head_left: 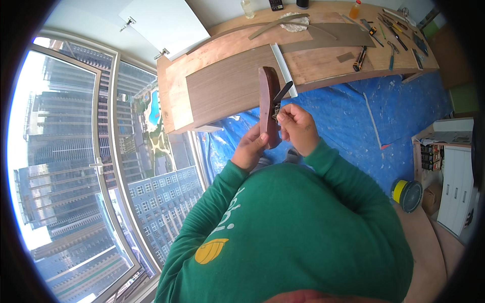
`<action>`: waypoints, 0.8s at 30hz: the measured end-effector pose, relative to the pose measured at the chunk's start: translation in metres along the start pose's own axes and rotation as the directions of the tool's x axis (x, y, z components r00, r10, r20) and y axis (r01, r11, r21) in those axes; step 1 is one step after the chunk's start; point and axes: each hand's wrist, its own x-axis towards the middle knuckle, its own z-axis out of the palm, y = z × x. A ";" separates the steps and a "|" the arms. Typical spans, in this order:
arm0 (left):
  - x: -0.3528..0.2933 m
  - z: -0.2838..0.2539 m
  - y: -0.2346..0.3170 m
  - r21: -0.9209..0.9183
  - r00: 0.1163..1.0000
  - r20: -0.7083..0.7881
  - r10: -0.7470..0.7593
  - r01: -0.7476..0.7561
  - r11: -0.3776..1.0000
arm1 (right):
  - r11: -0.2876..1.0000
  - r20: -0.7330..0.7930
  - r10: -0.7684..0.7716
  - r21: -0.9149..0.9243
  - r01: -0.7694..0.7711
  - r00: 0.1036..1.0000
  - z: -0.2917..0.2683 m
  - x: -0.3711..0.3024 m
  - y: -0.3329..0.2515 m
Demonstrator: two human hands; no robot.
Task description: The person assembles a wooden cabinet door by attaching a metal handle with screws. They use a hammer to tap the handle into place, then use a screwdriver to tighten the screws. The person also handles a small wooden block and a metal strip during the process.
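Note:
A reddish-brown wooden hand plane is held upright in front of my body, its long side turned to the left. Around its lower end my left hand is closed, thumb lying on the wood. My right hand pinches at a small metal fitting on the plane's right side. A dark flat blade sticks out of the plane, slanting up to the right. The fingertips partly cover the fitting, so its details are hidden.
Beyond the plane stands a wooden workbench bearing a brown board, a white metal strip, and several hand tools such as pliers. Blue sheeting covers the floor. A lidded bucket stands right; a window is left.

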 end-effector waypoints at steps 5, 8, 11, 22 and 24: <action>-0.006 -0.002 -0.003 -0.068 0.999 -0.045 -0.010 0.007 0.998 | 0.970 -0.010 0.025 0.241 -0.022 1.000 -0.031 -0.005 -0.016; -0.010 -0.010 -0.003 -0.106 1.000 -0.016 -0.026 0.024 0.994 | 0.943 0.063 0.006 0.331 -0.026 0.998 -0.055 -0.006 -0.023; -0.013 -0.010 0.001 -0.129 0.999 -0.014 -0.046 0.044 0.991 | 0.928 -0.156 0.001 0.368 0.057 0.988 -0.035 -0.011 -0.040; -0.009 0.005 0.011 0.078 0.999 0.012 0.047 -0.048 0.996 | 0.617 0.206 -0.520 -0.581 0.531 0.829 -0.003 -0.023 -0.008; -0.008 0.012 0.013 0.077 0.997 -0.020 0.074 -0.072 0.994 | 0.581 0.213 -0.519 -0.622 0.524 0.828 0.006 -0.027 -0.002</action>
